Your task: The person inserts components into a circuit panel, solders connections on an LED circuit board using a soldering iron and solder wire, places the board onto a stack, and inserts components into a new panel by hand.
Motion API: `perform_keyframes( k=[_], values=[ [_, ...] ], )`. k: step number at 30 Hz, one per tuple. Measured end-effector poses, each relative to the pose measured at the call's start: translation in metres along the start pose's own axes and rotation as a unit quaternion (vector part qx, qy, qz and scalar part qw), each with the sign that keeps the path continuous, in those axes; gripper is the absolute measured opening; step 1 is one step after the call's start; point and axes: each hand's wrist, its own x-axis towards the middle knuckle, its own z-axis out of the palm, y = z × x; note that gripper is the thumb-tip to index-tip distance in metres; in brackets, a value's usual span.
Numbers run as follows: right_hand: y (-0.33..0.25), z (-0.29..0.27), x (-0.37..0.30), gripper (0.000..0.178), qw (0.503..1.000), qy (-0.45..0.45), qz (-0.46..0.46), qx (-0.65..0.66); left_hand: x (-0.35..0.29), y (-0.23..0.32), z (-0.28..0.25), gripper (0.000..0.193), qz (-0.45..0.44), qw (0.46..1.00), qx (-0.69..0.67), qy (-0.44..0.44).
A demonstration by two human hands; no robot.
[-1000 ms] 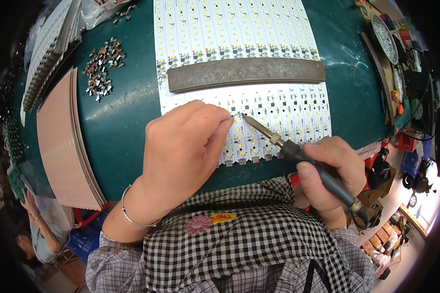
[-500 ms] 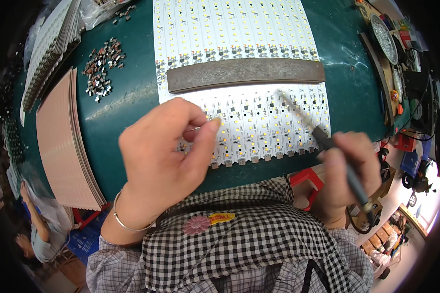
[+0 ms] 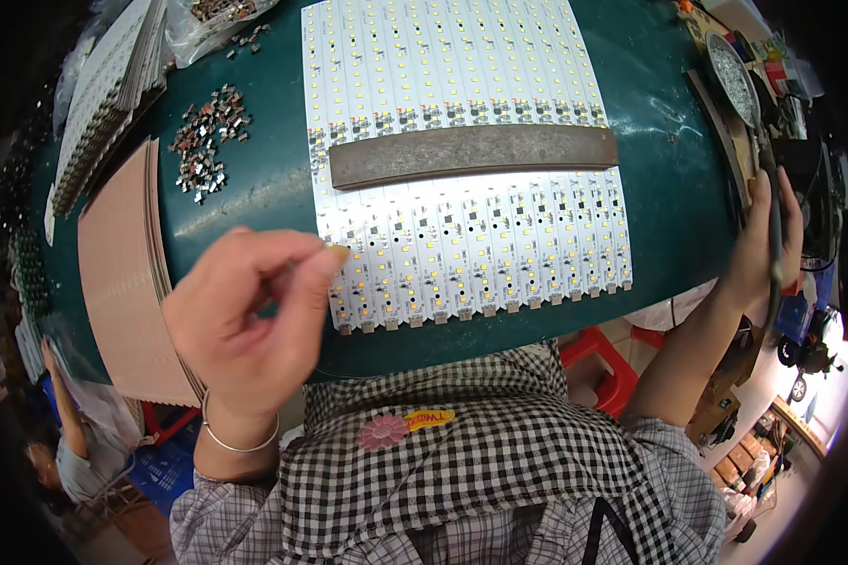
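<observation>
My left hand (image 3: 254, 315) hovers at the near left corner of a panel of white LED circuit strips (image 3: 481, 221). Its thumb and forefinger are pinched together on what looks like thin solder wire, barely visible now. Out at the far right, my right hand (image 3: 773, 226) grips a soldering iron (image 3: 775, 254) by its dark handle. The iron points away from me, its front end at a round metal dish (image 3: 730, 80) of silvery bits. A dark metal bar (image 3: 471, 155) lies across the strips. Small metal connectors line the panel's near edge.
Left of the panel, small metal connectors (image 3: 203, 169) lie heaped on the green table (image 3: 254, 212). Farther left are stacked pinkish boards (image 3: 122, 273) and stacked white strips (image 3: 108, 104). A plastic bag (image 3: 207, 33) holds more parts. A red stool (image 3: 603, 372) stands below the table edge.
My right hand has carried the soldering iron from above the strips to the dish at the far right. My left hand has moved left, off the middle of the strips, still pinched.
</observation>
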Motion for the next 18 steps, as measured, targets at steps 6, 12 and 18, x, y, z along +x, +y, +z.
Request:
perform_keyframes(
  k=[6, 12, 18],
  values=[
    [-0.084, -0.035, -0.053, 0.016, 0.959, -0.145, 0.011, 0.242, 0.008, 0.004, 0.018, 0.011, 0.049, 0.997, 0.025, -0.062],
    [-0.122, -0.031, -0.072, 0.033, 0.866, -0.356, -0.074, 0.343, 0.004, 0.001, 0.025, 0.013, 0.046, 0.992, 0.032, -0.112],
    [-0.123, -0.031, -0.077, 0.024, 0.873, -0.354, 0.030, 0.334, 0.007, 0.000, 0.040, 0.010, 0.086, 0.990, 0.019, -0.113]
  ],
)
